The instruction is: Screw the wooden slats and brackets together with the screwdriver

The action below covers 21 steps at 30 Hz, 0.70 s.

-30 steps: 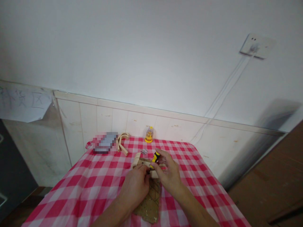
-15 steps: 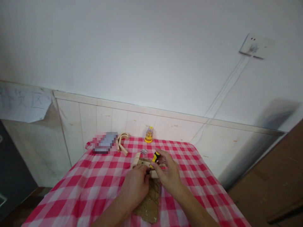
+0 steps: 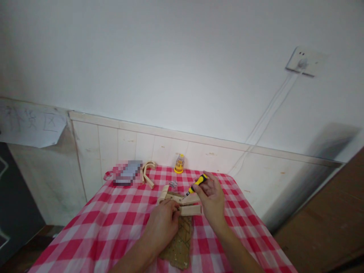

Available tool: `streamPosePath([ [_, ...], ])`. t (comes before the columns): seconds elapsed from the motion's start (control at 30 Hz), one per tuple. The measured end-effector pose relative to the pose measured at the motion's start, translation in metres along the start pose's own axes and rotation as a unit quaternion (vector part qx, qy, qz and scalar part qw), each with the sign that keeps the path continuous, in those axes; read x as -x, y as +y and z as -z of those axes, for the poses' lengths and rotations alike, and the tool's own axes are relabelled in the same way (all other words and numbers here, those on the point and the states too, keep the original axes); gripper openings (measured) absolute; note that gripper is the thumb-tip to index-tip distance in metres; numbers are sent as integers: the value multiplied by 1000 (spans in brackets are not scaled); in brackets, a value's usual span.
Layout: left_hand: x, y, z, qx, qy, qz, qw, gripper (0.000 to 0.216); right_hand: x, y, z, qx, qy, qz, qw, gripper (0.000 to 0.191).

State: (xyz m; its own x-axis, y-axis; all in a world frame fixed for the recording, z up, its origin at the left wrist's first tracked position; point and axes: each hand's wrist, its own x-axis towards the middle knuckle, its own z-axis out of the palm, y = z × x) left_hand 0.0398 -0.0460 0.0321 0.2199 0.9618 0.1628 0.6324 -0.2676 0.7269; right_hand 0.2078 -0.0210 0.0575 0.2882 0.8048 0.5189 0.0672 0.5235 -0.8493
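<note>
My left hand [image 3: 162, 226] is closed on a light wooden piece [image 3: 190, 209] lying on the red-and-white checked tablecloth [image 3: 113, 227]. My right hand [image 3: 212, 199] grips a small yellow-and-black screwdriver [image 3: 196, 184], tip pointing down-left at the wooden parts [image 3: 170, 196]. A flat brown cork board [image 3: 179, 246] lies beneath my hands, partly covered by my left wrist.
At the table's far edge stand a yellow screwdriver-bit holder [image 3: 179, 163], curved wooden pieces [image 3: 148, 172], a blurred grey object [image 3: 127, 172] and a small metal part [image 3: 172, 184]. A panelled wall is behind. A wall socket [image 3: 303, 61] with cables is upper right.
My right hand has lifted and moved right, tilting the screwdriver so its tip points down at the wood. The left hand stays put. The camera has shifted slightly.
</note>
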Motion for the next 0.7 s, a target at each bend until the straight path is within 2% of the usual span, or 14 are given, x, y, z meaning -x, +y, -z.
streamPosePath([
  [0.17, 2, 1, 9, 112, 38, 21, 993, 22, -18, 8, 11, -70, 107, -73, 989, 54],
  [0.23, -3, 3, 24, 191, 58, 14, 980, 23, -24, 14, 16, -112, 146, -115, 976, 53],
  [0.3, -12, 7, 46, 230, 105, 24, 967, 26, -28, 20, 20, -144, 167, -145, 965, 53],
  [0.37, -24, 14, 73, 243, 136, 36, 960, 30, -31, 24, 22, -158, 173, -162, 958, 51],
  [0.43, -36, 22, 100, 278, 128, 69, 950, 37, -33, 27, 24, -166, 172, -179, 954, 49],
  [0.53, -51, 33, 135, 308, 105, 77, 943, 41, -36, 31, 28, -176, 165, -212, 947, 46],
  [0.63, -68, 35, 156, 292, 124, 56, 947, 35, -44, 36, 34, -182, 156, -248, 939, 34],
  [0.7, -83, 30, 160, 265, 128, 36, 955, 36, -50, 38, 36, -179, 149, -270, 934, 27],
])
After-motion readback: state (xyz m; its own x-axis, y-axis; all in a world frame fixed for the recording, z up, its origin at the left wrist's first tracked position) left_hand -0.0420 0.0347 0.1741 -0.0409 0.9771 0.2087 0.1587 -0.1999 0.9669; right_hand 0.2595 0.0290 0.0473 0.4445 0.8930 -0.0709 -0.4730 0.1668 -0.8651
